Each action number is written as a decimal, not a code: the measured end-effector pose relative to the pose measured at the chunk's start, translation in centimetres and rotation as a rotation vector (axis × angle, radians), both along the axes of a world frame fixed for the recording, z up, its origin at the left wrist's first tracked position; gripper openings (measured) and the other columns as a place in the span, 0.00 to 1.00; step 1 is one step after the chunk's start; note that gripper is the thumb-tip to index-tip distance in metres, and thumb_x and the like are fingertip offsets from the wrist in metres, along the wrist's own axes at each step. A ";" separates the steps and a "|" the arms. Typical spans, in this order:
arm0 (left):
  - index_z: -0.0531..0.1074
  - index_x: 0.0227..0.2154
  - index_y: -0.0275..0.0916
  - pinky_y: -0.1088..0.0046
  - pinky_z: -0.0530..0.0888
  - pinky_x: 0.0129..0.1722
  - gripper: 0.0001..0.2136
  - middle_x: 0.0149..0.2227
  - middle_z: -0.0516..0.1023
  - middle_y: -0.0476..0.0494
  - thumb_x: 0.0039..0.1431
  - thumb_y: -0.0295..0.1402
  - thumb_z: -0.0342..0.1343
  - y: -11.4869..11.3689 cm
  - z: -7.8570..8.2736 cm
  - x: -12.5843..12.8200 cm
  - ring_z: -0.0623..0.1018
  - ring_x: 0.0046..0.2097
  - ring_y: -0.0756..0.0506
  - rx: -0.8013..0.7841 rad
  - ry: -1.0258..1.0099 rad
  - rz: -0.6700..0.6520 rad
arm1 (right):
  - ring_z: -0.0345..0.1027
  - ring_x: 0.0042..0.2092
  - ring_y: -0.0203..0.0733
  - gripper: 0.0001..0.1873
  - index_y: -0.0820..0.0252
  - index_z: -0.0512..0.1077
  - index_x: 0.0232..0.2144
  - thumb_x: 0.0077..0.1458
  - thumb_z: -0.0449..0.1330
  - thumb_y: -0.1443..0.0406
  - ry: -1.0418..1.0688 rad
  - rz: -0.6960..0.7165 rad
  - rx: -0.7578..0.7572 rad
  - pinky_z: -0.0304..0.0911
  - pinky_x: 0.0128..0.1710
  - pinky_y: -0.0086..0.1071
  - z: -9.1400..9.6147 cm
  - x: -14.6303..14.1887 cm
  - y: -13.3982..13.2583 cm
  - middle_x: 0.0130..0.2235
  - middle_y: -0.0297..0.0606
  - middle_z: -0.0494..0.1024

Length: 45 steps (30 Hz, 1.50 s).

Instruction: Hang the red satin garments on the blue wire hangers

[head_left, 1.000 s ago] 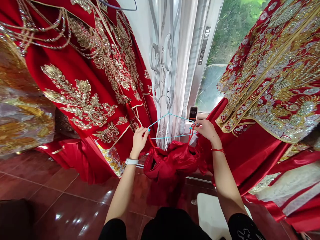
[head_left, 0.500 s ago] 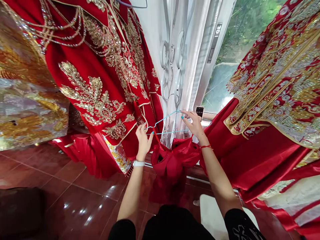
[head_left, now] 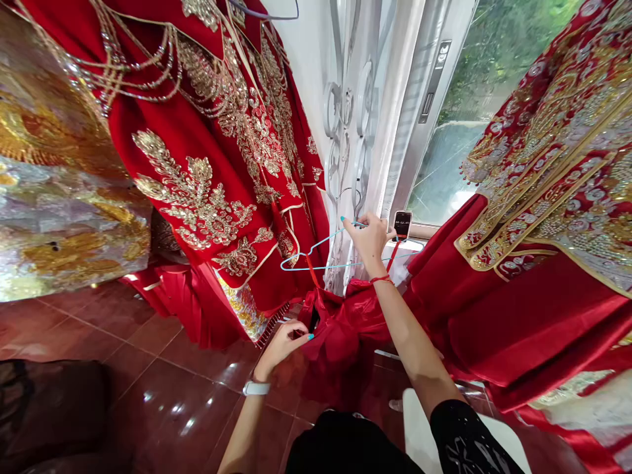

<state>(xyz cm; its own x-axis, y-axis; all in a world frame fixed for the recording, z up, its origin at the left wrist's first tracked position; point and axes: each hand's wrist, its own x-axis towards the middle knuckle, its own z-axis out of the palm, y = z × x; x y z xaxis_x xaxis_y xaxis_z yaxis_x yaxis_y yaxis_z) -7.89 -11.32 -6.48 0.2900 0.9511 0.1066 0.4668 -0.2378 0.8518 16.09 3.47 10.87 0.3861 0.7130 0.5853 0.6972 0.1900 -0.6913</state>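
A light blue wire hanger [head_left: 316,253] hangs by its hook from a white scrolled metal grille [head_left: 345,125]. A plain red satin garment [head_left: 345,322] dangles from the hanger by thin red straps. My right hand [head_left: 370,238] is closed round the top of the hanger, just under the hook. My left hand [head_left: 289,337] is lower down, fingers curled and touching the left edge of the red garment. A white watch sits on my left wrist.
A red robe with gold embroidery [head_left: 212,151] hangs at left, another embroidered red robe [head_left: 548,191] at right. A small black device [head_left: 402,225] stands on the window sill. Glossy red-brown floor tiles [head_left: 148,395] lie below, and a white surface [head_left: 419,428] sits near my legs.
My left hand let go of the hanger's left end and dropped to the garment's edge. My right hand moved from the right end up to the hanger's top.
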 end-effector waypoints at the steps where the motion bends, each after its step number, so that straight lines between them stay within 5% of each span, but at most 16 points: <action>1: 0.74 0.25 0.38 0.68 0.70 0.39 0.15 0.29 0.77 0.45 0.54 0.47 0.62 -0.1 0.2 -0.3 0.74 0.34 0.45 -0.036 -0.027 -0.015 | 0.64 0.45 0.51 0.16 0.55 0.67 0.24 0.55 0.60 0.52 0.003 0.001 -0.001 0.50 0.57 0.50 0.1 -0.4 0.1 0.33 0.38 0.78; 5: 0.70 0.28 0.37 0.72 0.70 0.36 0.15 0.29 0.72 0.49 0.50 0.43 0.67 0.1 0.3 -1.6 0.72 0.33 0.48 -0.070 -0.203 0.075 | 0.67 0.45 0.48 0.06 0.55 0.72 0.32 0.53 0.58 0.60 0.004 0.056 0.026 0.47 0.59 0.51 0.1 -0.9 0.2 0.35 0.35 0.79; 11: 0.67 0.33 0.40 0.68 0.77 0.40 0.16 0.42 0.68 0.42 0.52 0.45 0.64 3.2 1.7 -1.9 0.74 0.44 0.44 0.337 -0.330 0.560 | 0.67 0.45 0.48 0.10 0.55 0.76 0.31 0.56 0.53 0.65 -0.034 0.156 0.042 0.47 0.58 0.47 0.2 -1.1 0.2 0.35 0.36 0.80; 14: 0.65 0.34 0.40 0.68 0.78 0.32 0.20 0.36 0.70 0.45 0.50 0.49 0.65 4.9 2.5 -1.4 0.76 0.37 0.45 0.224 -0.437 0.715 | 0.67 0.45 0.48 0.11 0.55 0.75 0.29 0.57 0.53 0.65 -0.049 0.156 0.037 0.47 0.57 0.47 0.3 -1.3 0.1 0.36 0.37 0.80; 17: 0.68 0.27 0.38 0.63 0.79 0.32 0.22 0.26 0.74 0.44 0.49 0.54 0.62 5.7 2.6 -1.2 0.79 0.32 0.42 -0.128 -0.554 0.579 | 0.67 0.44 0.48 0.12 0.56 0.75 0.28 0.58 0.53 0.66 -0.057 0.142 0.035 0.47 0.57 0.47 0.3 -1.4 0.0 0.35 0.36 0.81; 19: 0.73 0.26 0.35 0.60 0.80 0.38 0.23 0.28 0.79 0.38 0.48 0.55 0.63 5.7 2.5 -1.2 0.82 0.37 0.39 -0.253 -0.653 0.483 | 0.67 0.44 0.48 0.11 0.55 0.75 0.28 0.58 0.53 0.66 -0.057 0.135 0.035 0.46 0.58 0.47 0.3 -1.5 -0.1 0.35 0.36 0.81; 24: 0.82 0.39 0.35 0.54 0.74 0.56 0.23 0.41 0.85 0.35 0.45 0.49 0.68 5.7 3.5 -1.8 0.82 0.50 0.37 -0.016 -0.829 0.528 | 0.66 0.44 0.48 0.11 0.55 0.75 0.28 0.58 0.53 0.65 -0.031 0.138 0.031 0.43 0.59 0.50 0.4 -1.6 -0.2 0.35 0.35 0.80; 33: 0.81 0.47 0.34 0.55 0.71 0.61 0.23 0.54 0.80 0.33 0.55 0.47 0.62 7.5 10.6 -1.8 0.78 0.58 0.35 0.264 -0.366 0.361 | 0.66 0.43 0.48 0.12 0.55 0.75 0.27 0.57 0.52 0.67 -0.024 0.135 0.016 0.42 0.59 0.51 0.6 -1.9 -0.6 0.35 0.36 0.81; 39: 0.82 0.44 0.35 0.57 0.74 0.57 0.19 0.50 0.83 0.35 0.59 0.44 0.59 9.3 13.9 -0.2 0.81 0.53 0.34 0.319 -0.091 0.206 | 0.67 0.44 0.47 0.13 0.55 0.74 0.28 0.58 0.51 0.67 -0.025 0.136 0.006 0.42 0.59 0.51 0.8 -2.0 -1.0 0.35 0.35 0.81; 45: 0.81 0.35 0.36 0.65 0.76 0.48 0.14 0.38 0.85 0.41 0.57 0.42 0.59 10.3 14.5 1.0 0.81 0.41 0.40 0.288 0.009 0.061 | 0.67 0.45 0.48 0.13 0.55 0.75 0.29 0.59 0.51 0.67 -0.061 0.107 0.001 0.44 0.59 0.50 0.5 -1.9 -0.7 0.36 0.36 0.81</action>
<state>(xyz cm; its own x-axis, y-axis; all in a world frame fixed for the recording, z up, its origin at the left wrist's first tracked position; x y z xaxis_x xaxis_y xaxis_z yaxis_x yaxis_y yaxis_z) -6.90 -0.98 7.99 0.2359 0.8977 0.3722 0.4951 -0.4406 0.7489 14.16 2.80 11.41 0.2709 0.7480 0.6059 0.7138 0.2662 -0.6478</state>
